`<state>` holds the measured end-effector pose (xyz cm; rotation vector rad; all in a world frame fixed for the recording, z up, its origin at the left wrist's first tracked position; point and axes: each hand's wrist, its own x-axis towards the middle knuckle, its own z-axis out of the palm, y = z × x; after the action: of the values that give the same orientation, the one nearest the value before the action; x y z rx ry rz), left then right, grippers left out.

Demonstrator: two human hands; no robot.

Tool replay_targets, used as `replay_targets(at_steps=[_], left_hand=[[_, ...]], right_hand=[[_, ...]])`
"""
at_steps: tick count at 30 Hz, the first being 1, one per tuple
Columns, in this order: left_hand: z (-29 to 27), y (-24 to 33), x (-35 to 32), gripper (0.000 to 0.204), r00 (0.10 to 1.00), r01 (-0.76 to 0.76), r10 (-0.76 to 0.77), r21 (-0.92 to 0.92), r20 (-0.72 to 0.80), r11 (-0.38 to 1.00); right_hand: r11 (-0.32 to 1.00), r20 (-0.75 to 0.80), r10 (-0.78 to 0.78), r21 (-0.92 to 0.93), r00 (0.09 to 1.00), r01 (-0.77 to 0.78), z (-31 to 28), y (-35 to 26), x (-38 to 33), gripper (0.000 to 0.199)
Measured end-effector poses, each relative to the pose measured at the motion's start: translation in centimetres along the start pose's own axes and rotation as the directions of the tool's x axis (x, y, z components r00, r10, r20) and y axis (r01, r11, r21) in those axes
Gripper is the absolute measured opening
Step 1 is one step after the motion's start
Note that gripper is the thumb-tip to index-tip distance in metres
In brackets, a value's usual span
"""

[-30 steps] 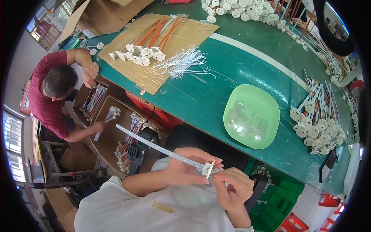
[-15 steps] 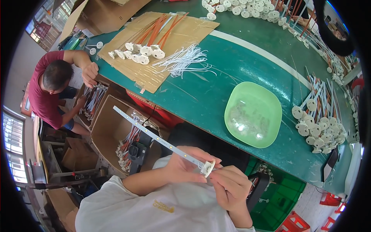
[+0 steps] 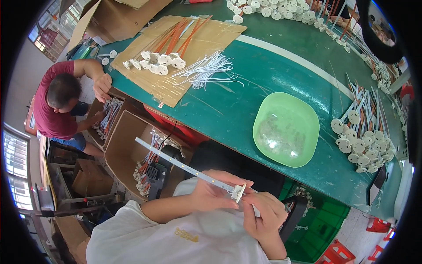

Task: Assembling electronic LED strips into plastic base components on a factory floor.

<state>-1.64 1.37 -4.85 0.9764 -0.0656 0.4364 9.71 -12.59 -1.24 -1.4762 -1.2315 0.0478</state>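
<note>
My left hand (image 3: 210, 192) is closed around a white LED strip (image 3: 178, 164), which slants up and left over my lap. At the strip's lower end sits a white round base (image 3: 238, 192), held between my left thumb and fingers. My right hand (image 3: 267, 216) pinches just to the right of this base, thumb against fingers; whatever lies between the fingertips is too small to make out. Across the table from my hands rests a light green bowl (image 3: 288, 110) holding small clear pieces.
Loose white wires (image 3: 211, 70) and several strips with round bases lie on a cardboard sheet (image 3: 132, 83). More pieces pile up at right (image 3: 367, 145). Below are an open carton (image 3: 116, 152) and a green crate (image 3: 325, 224). A co-worker (image 3: 57, 103) reaches into a box at left.
The strip's free end has shifted slightly right and down. Both my hands keep nearly the same hold beside the round base. The co-worker's lower hand has moved within the box.
</note>
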Motion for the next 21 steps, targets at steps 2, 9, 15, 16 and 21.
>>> replay_targets(at_steps=[2,9,15,16,21], left_hand=[[0.1,0.0,0.0,0.052,1.000,-0.009,0.009,0.061,-0.006,0.998],[-0.1,-1.0,-0.5,0.054,0.999,-0.038,0.039,0.034,-0.030,0.999],[-0.4,-2.0,-1.2,0.055,0.992,-0.119,0.123,0.115,-0.028,0.986],[-0.2,-2.1,-1.2,0.053,0.991,-0.125,0.128,0.071,-0.039,0.990],[0.5,-0.8,-0.6,0.052,0.998,-0.031,0.031,0.008,-0.061,0.999]], right_hand=[[0.998,-0.035,-0.021,-0.064,0.999,0.019,0.1,-0.2,0.0,0.015],[0.985,-0.038,-0.072,-0.157,0.997,0.065,0.3,-0.7,0.0,0.014],[0.984,-0.054,-0.071,-0.168,0.996,0.061,1.2,-0.5,-0.4,0.015],[0.989,-0.077,-0.059,-0.137,0.995,0.048,1.3,-0.4,-0.4,0.015],[1.000,-0.125,0.000,0.002,0.992,0.000,1.0,-0.3,-0.1,0.016]])
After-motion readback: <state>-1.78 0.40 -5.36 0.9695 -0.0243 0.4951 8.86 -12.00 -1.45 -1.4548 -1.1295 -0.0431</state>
